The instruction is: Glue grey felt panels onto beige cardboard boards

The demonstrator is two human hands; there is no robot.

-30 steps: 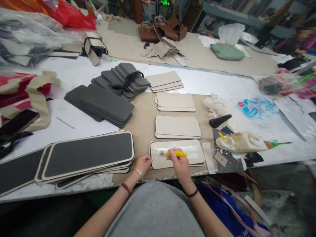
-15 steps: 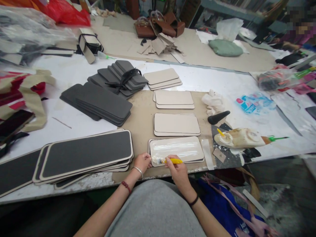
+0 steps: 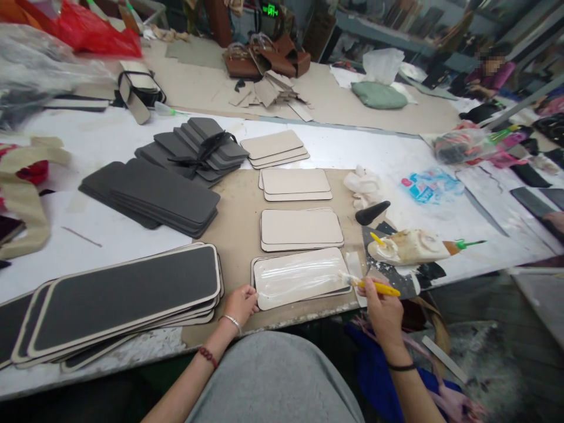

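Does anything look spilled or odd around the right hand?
Yes: white smears mark the dark sheet by the pale container, beyond the right hand. They look like stray drips, since the pale panel under the brush looks similarly wet and white.

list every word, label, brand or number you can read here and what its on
None can be read for certain.
Green lit sign at the back: characters too blurred.
Clear plastic wrapper with blue and pink print: too blurred.
Yellow brush and glossy-coated beige panel: no lettering I can make out.
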